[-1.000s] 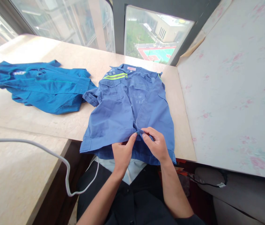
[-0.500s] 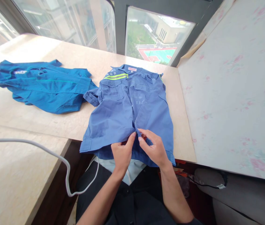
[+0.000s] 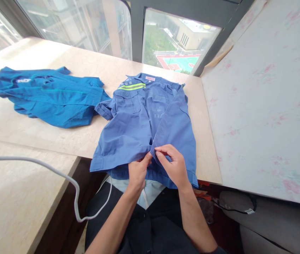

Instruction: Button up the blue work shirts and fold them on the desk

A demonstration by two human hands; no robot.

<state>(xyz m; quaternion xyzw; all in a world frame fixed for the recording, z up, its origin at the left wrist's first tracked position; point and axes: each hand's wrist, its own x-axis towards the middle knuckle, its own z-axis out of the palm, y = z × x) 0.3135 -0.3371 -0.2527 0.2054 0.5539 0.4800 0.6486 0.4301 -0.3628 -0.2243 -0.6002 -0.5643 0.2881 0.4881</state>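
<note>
A blue work shirt (image 3: 139, 123) with yellow-green shoulder stripes lies face up on the beige stone counter (image 3: 59, 137), its hem hanging over the near edge. My left hand (image 3: 137, 171) pinches the left front panel near the hem. My right hand (image 3: 172, 164) pinches the right front edge of the shirt at the centre opening, fingers closed on the cloth. Both hands meet at the lower front placket.
A second, brighter blue garment (image 3: 46, 97) lies crumpled at the left of the counter. A white cable (image 3: 75, 190) loops across the lower counter step. Windows run behind, and a pale floral-patterned panel (image 3: 266, 98) stands at the right.
My right hand has lifted the right front edge slightly, and my left hand has drawn a little nearer to me along the placket. The shirt itself has stayed in place.
</note>
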